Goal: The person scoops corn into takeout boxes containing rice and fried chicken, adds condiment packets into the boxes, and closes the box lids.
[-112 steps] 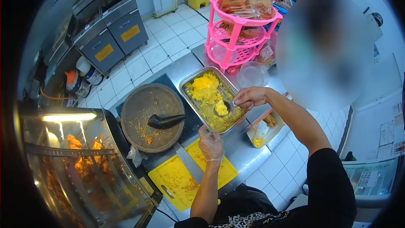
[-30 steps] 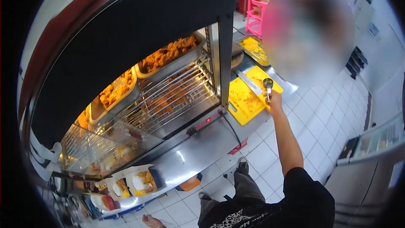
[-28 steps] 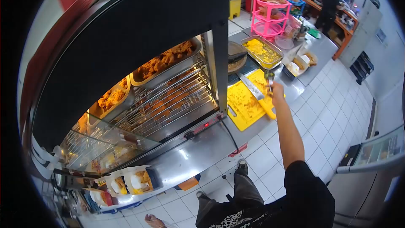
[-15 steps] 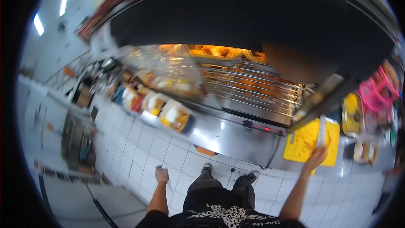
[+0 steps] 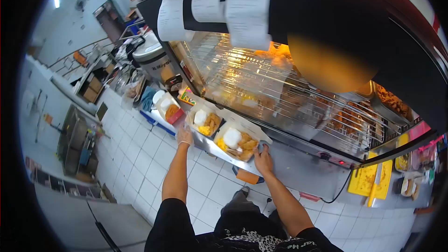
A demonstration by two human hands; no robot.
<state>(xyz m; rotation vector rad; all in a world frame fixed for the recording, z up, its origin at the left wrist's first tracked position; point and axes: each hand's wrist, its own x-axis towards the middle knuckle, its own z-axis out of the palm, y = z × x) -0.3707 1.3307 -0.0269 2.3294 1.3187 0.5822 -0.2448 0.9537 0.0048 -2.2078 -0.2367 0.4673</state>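
Two open paper meal boxes sit side by side on the steel counter, each with white rice, yellow food and fried pieces: a left box and a right box. My left hand, in a clear glove, is at the left box's near left side, its fingers somewhat apart. At the right box's right edge is my right hand, bare, with thumb and fingers bent around the dark side wall. A third box with a red side lies farther left.
Behind the boxes stands a glass warming cabinet with wire racks and fried food; paper slips hang from its top. A yellow cutting board with a knife lies far right. A steel rice cooker is at the back left.
The view has swung left from the cutting board to the boxes. My right hand has left the board area for the right box; my left hand has come up to the left box.
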